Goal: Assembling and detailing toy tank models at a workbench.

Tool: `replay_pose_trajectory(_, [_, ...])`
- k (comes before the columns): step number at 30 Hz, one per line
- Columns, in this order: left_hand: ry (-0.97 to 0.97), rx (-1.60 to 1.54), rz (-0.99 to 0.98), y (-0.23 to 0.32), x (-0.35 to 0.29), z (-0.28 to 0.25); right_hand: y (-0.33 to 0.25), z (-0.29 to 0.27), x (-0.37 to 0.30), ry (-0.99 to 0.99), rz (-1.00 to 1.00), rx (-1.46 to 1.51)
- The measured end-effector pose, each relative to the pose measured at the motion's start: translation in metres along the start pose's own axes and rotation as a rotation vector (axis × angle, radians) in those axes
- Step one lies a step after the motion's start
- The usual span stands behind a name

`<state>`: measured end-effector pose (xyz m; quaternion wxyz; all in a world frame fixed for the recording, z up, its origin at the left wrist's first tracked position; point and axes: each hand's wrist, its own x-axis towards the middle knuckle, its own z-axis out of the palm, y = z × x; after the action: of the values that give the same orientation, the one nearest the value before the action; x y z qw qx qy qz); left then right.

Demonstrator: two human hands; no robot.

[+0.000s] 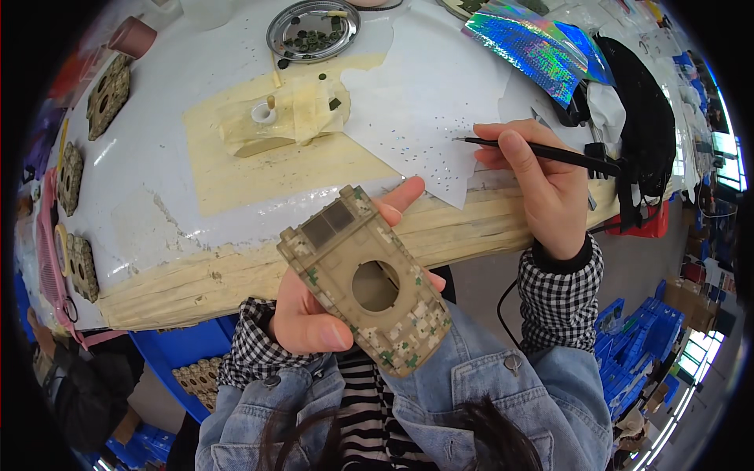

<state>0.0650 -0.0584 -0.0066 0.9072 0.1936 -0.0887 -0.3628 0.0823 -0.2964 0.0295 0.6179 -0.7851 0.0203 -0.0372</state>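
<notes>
My left hand (314,323) is closed around a tan model tank hull (339,263) with a green and white pixel camouflage pattern. The hull has a round hole in its top and is tilted above my lap, just off the table's front edge. In my right hand (546,184) is a pair of black tweezers (567,155), pinched between thumb and fingers. Their tips point left, over a white sheet (400,90) scattered with tiny shiny flecks (430,166). Whether the tips grip a fleck is too small to tell.
A tape-wrapped block (251,141) holds a small white cup (264,113). Behind it stands a round metal tray (271,41) with dark green bits. Iridescent pouches (534,51) and a black bag (644,102) lie right. Camouflaged hulls (107,94) line the left; a blue bin (161,353) sits below.
</notes>
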Motion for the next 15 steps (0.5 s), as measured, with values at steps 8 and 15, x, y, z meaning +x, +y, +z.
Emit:
replay_pose_trajectory(8, [-0.046,-0.034,0.016,-0.0004,-0.0001,-0.0017,-0.0008,-0.0002,0.0012,-0.010,-0.010,-0.022])
replay_pose_trajectory(15, [-0.093,-0.090,0.025,-0.0011,-0.0018,-0.0039,-0.0012,0.0000,0.0016,-0.003,-0.007,-0.019])
